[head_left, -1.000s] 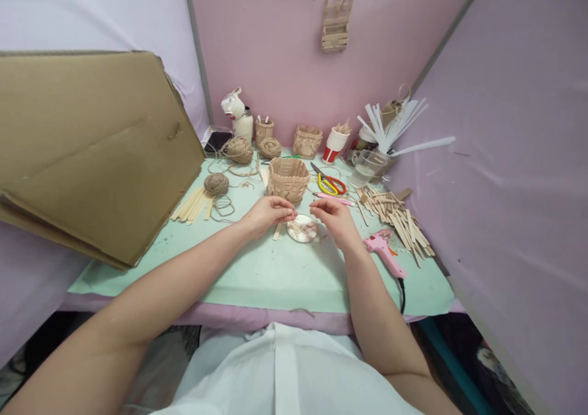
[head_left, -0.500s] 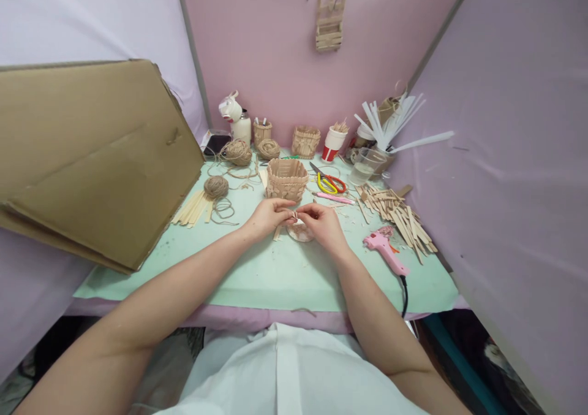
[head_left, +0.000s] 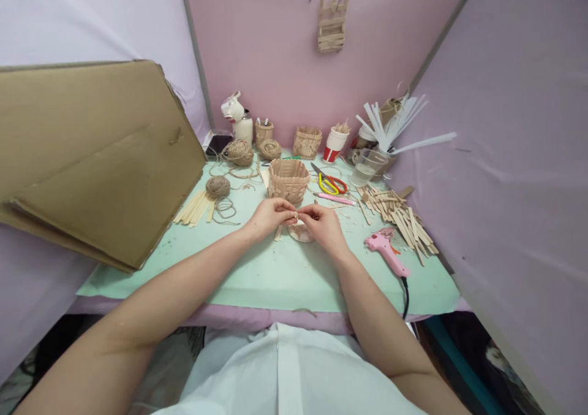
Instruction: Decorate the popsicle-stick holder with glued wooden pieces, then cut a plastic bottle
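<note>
- The left hand has its grip pressed together on a tiny pale bit. What the bit is made of is too small to tell.
- The right hand has its grip pinched shut too, right by the same bit. I can't tell if it holds the bit as well.
- The bit is up over the little round dish, just in front of the big basket.
- The big basket looks mostly made: its sides stand up all around, and its top edge has a bumpy trim.
- The bit does not look stuck on to anything yet. How much work is left, I can't tell.
- The dish sits on the green worktop, partly under the hands. It seems to have small pale scraps in it.
- The big basket's top is open and some of its inside wall shows, but its bottom is hidden.
- A second basket is at the back. I can't see down into it.
- The small wooden pot has a few pens or markers poking out.
- The red and white cup is full of thin wooden sticks.
- The clear cup seems to have something see-through down low.
- Long white sticks fan out behind it; which pot holds them is hard to see.
</note>
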Action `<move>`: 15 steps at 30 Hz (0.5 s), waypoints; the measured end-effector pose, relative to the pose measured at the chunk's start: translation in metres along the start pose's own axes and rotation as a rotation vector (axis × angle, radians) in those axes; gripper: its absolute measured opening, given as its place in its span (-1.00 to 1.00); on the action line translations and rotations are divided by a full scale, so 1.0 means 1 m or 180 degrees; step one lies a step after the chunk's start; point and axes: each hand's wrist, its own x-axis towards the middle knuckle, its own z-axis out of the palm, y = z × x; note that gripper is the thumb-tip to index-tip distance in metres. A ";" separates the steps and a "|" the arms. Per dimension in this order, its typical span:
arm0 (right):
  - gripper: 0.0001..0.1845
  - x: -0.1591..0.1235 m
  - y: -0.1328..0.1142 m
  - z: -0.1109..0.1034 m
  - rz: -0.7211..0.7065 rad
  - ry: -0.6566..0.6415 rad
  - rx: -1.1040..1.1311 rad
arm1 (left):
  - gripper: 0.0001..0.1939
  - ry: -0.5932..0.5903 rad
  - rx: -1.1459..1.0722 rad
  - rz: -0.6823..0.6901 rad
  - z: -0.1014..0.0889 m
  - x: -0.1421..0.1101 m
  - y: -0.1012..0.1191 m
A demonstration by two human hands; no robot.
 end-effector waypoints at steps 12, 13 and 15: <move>-0.82 0.000 -0.004 0.002 0.0274 0.0201 0.0458 | -0.79 0.0116 0.0246 0.0289 0.005 -0.006 0.005; -0.82 -0.001 -0.004 0.003 0.0300 0.0233 0.0489 | -0.79 0.0125 0.0227 0.0292 0.005 -0.006 0.005; -0.82 -0.001 -0.005 0.003 0.0374 0.0275 0.0578 | -0.78 0.0158 0.0124 0.0277 0.007 -0.006 0.004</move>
